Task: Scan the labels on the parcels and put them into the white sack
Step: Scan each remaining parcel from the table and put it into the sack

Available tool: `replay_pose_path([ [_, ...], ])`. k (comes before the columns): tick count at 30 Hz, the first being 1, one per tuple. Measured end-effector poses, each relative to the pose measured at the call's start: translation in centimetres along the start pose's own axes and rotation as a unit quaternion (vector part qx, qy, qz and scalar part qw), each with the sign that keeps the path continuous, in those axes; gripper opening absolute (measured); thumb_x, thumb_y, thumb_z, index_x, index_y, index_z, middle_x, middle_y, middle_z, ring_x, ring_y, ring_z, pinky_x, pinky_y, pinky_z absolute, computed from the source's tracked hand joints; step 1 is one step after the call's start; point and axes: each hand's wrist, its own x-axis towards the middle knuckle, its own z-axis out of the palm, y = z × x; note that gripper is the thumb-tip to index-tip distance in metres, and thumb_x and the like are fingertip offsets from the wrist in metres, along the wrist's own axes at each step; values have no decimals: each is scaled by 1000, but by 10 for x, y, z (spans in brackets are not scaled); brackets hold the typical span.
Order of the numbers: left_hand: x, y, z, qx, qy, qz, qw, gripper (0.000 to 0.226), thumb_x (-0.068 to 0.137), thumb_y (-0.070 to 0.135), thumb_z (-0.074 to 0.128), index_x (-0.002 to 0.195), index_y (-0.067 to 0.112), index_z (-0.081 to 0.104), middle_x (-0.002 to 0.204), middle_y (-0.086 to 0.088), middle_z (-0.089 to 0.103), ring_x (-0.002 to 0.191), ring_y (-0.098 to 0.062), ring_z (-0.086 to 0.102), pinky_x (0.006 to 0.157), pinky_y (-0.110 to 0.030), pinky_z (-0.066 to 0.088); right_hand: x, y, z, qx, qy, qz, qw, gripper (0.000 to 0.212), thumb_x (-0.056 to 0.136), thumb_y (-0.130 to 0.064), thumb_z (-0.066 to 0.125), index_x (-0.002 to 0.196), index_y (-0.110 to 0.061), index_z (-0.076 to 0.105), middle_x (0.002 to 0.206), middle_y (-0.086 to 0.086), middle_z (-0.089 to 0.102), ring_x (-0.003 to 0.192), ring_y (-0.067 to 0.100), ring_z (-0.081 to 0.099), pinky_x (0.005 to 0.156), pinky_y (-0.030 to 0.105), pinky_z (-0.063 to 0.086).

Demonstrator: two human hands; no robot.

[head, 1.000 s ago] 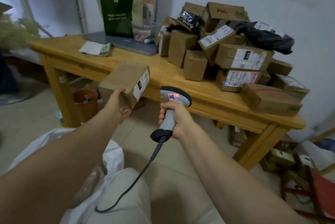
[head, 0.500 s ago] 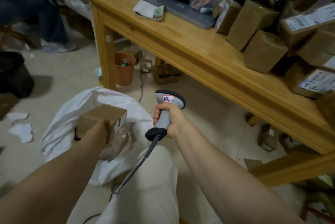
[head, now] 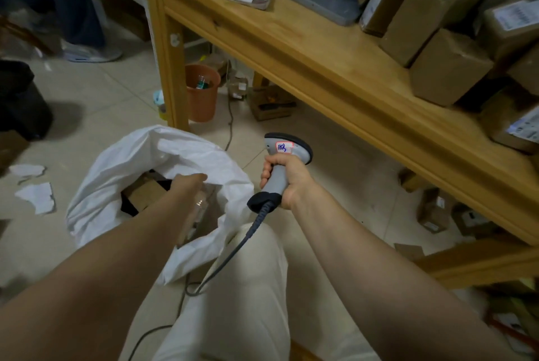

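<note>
White sack point(head: 186, 153) on floor near bench corner | left hand point(head: 189, 182) at mouth, grip unclear | right hand point(head: 287, 178) clasps scanner point(head: 287, 150) | risk: cable snagging sack.
</note>
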Motion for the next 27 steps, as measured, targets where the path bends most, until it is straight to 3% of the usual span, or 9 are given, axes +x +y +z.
replay_pose_path([
  [2,-8,10,20,84,20,73,994,62,93,16,60,147,8,31,142,-15,44,126,-34,47,73,-35,49,-5,-5,-7,-7,6,-20,1000,22,88,-3,55,67,-7,50,49,4,49,35,14,45,38,17,39],
  [3,-10,13,30,138,16,126,982,69,93,19,60,150,10,25,148,-14,39,131,-35,42,87,-38,47,-8,-8,-12,-11,7,-31,999,23,88,-2,54,66,-6,50,48,4,48,34,14,44,38,16,39],
  [5,-24,19,50,245,13,240,939,73,89,25,62,151,10,25,151,-14,37,135,-34,37,105,-39,36,-19,-14,-24,-18,4,-54,998,26,89,-2,54,64,-6,48,44,3,47,32,13,43,38,15,38],
  [12,-104,58,135,376,-54,500,778,71,89,27,62,150,12,29,149,-12,39,137,-30,33,109,-40,31,-77,-55,-82,19,70,-182,981,18,85,2,60,69,-3,55,47,4,52,34,14,47,38,19,41],
  [16,-159,66,192,379,-100,561,729,73,88,26,64,151,17,27,145,-9,42,135,-27,34,108,-39,32,-119,-79,-127,55,123,-265,955,21,80,3,63,62,-4,53,45,5,54,36,15,49,41,22,43],
  [21,-224,57,265,371,-193,610,673,76,85,24,69,150,20,29,148,-6,40,137,-24,32,108,-37,32,-167,-99,-191,125,186,-341,913,15,79,3,64,76,-4,52,45,3,54,37,14,51,41,23,44],
  [27,-291,45,347,380,-271,628,623,78,83,37,71,148,21,33,147,-6,41,135,-24,38,105,-38,36,-201,-102,-269,197,243,-356,881,12,80,1,66,80,-4,55,46,2,57,38,13,53,42,24,46],
])
